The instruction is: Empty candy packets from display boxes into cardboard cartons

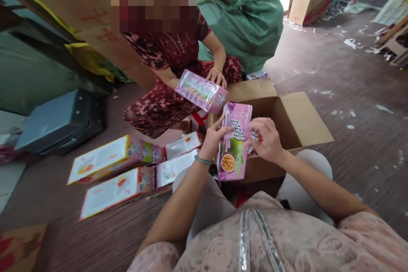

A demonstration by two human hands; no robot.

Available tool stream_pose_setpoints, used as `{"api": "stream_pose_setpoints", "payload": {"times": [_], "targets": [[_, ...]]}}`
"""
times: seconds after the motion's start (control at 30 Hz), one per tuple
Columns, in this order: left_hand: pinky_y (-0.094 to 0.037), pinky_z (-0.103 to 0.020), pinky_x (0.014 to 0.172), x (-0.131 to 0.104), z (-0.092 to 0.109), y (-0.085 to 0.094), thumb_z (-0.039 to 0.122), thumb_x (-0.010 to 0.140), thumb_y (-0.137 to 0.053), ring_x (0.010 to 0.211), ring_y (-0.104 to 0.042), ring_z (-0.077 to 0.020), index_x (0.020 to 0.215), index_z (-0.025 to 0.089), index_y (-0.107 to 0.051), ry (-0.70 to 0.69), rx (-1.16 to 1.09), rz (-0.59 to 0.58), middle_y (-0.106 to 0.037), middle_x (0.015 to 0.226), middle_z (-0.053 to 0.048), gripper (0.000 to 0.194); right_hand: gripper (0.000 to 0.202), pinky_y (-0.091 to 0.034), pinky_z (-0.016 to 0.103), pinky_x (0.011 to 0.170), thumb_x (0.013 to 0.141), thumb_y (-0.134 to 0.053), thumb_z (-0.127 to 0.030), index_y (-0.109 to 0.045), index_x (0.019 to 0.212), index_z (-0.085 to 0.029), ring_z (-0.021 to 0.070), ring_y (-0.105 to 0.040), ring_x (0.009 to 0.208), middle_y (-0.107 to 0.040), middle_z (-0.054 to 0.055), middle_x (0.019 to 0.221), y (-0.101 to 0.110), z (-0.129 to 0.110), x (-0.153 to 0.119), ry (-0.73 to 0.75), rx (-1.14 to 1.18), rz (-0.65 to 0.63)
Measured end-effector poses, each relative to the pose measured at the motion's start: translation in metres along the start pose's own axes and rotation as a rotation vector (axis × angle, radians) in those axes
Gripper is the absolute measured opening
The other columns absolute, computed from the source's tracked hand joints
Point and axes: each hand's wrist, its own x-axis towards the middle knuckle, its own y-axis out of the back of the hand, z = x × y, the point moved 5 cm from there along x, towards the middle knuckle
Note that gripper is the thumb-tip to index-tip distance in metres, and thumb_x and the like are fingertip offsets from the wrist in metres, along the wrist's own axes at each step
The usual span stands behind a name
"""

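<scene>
A purple and green snack box [235, 144], with a picture of a bowl on its front, stands tilted before me. My left hand [216, 137], a beaded bracelet at its wrist, is closed around the box's left side. At the right edge of the box, my right hand [267, 139] has its fingers curled together; what they hold, if anything, is hidden. Beneath both hands is an open cardboard carton [266, 174], with small red and white wrapped packets [254, 141] partly visible inside it.
Opposite me a seated person [188, 51] holds another purple box [202, 91]. Several snack boxes [102, 159] lie on the floor to the left, near a grey case [60, 121]. A big green sack [242, 21] stands behind. White scraps litter the floor at right.
</scene>
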Motion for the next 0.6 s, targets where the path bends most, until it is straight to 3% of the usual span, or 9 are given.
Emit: {"api": "stream_pose_setpoints", "payload": {"times": [0.07,0.17,0.37,0.47,0.6], "targets": [[-0.055,-0.037,0.090,0.004,-0.002,-0.007,0.040,0.055,-0.094,0.101,-0.071,-0.0277,0.123,0.018,-0.083,-0.012,0.114,0.025,-0.082,0.111,-0.008,0.072,0.034,-0.044,0.046,0.111,0.106,-0.067,-0.051,-0.067,0.123,-0.021,0.0299,-0.060,0.125,-0.071,0.013,0.127,-0.005,-0.027,-0.010,0.372,-0.184,-0.320],[-0.050,-0.035,0.088,0.005,-0.013,-0.014,0.042,0.052,-0.094,0.098,-0.066,-0.0268,0.115,0.017,-0.086,0.037,0.238,0.017,-0.081,0.109,-0.008,0.069,0.031,-0.045,0.046,0.108,0.106,-0.069,-0.043,-0.067,0.125,-0.018,0.0293,-0.060,0.119,-0.072,0.011,0.121,-0.016,-0.043,-0.020,0.553,-0.418,-0.632],[-0.037,-0.031,0.069,-0.002,-0.025,-0.018,0.042,0.050,-0.091,0.074,-0.051,-0.0167,0.111,0.011,-0.086,0.153,0.220,-0.014,-0.072,0.079,-0.002,0.069,0.028,-0.047,0.045,0.105,0.103,-0.072,-0.041,-0.069,0.118,-0.018,0.0291,-0.060,0.113,-0.071,0.011,0.116,-0.030,-0.049,-0.015,0.602,-0.499,-0.802],[-0.040,-0.031,0.071,-0.003,-0.028,-0.014,0.034,0.048,-0.092,0.078,-0.055,-0.0178,0.103,0.011,-0.086,0.174,0.167,-0.003,-0.074,0.082,-0.004,0.060,0.031,-0.047,0.041,0.093,0.102,-0.074,-0.044,-0.067,0.118,-0.017,0.0267,-0.062,0.103,-0.070,0.010,0.110,-0.034,-0.050,-0.018,0.629,-0.468,-0.864],[-0.046,-0.029,0.068,-0.004,-0.040,-0.006,0.030,0.048,-0.092,0.072,-0.059,-0.0159,0.090,0.016,-0.082,0.241,0.076,-0.087,-0.075,0.084,-0.004,0.045,0.008,-0.043,0.037,0.087,0.109,-0.061,-0.024,-0.066,0.109,-0.019,0.0219,-0.061,0.087,-0.071,0.005,0.095,-0.037,-0.052,-0.021,0.655,-0.417,-0.890]]}}
